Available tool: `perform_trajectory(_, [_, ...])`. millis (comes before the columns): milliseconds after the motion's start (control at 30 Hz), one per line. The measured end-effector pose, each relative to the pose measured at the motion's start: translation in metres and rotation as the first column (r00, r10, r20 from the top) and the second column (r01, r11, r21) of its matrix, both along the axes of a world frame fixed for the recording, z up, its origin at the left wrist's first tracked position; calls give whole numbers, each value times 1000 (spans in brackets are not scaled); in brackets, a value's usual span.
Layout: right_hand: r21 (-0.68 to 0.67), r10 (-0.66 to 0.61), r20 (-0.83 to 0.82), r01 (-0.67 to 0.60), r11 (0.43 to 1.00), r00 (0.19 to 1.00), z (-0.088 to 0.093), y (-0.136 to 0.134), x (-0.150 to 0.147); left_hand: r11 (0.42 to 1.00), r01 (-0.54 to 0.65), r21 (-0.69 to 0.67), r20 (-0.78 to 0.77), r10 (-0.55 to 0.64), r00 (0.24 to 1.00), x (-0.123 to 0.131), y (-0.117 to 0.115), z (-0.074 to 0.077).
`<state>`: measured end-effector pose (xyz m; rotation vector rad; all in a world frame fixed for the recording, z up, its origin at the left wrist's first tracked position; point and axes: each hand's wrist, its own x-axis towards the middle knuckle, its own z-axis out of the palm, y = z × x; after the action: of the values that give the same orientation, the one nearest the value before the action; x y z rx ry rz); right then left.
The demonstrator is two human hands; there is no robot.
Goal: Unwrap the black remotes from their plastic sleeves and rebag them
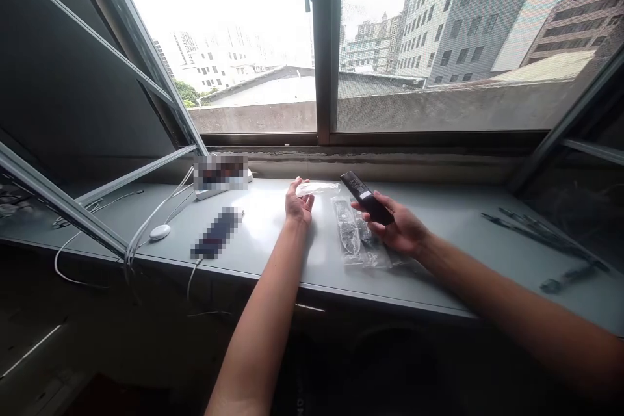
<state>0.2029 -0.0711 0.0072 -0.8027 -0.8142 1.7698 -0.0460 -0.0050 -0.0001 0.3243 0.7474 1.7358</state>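
Observation:
My right hand (pixel 400 224) is closed around a long, flat black device (pixel 363 194) with fine print and a small white label on the side facing me. It is tilted, its free end pointing up and left. My left hand (pixel 298 203) has its fingers curled at the end of a thin, clear plastic sleeve (pixel 322 188), which stretches right toward the device. Under and beside my right hand lie clear plastic bags (pixel 348 227) on the grey table (pixel 273 253). What is inside those bags is hard to make out.
Left on the table are a blurred-out phone-like object (pixel 217 234), a white power strip (pixel 207 194), a round white puck (pixel 160 232) and white cables (pixel 166 198). Thin dark rods (pixel 531 234) lie at right. Metal frame bars (pixel 141 179) slant on the left; a window (pixel 253 45) stands behind.

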Motion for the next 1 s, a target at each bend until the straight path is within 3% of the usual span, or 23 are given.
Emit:
perform_trajectory(167, [-31,3,-115,-7,999,993,1,2,1,1000,0,12,-5,0,1000,0,1,-1])
perform_trajectory(300, [-7,19,-82,-19,1000,996,0,3,2,1000,0,2,4,0,1000,1,0,0])
perform_trajectory(533, [-93,-12,-90,3,996,996,-3,3,2,1000,4,10,-16,-4,1000,-1,2,-4])
perform_trajectory(733, [163,-75,95,59,985,993,-7,0,-1,1000,7,9,-16,-6,1000,0,2,-3])
perform_trajectory(900, [489,-237,191,117,864,952,-7,-6,-5,1000,5,10,-11,-5,1000,0,1,-2])
perform_trajectory(1000, [589,-286,278,73,805,917,-5,-10,-4,1000,1,9,-10,-1,1000,0,0,-2])
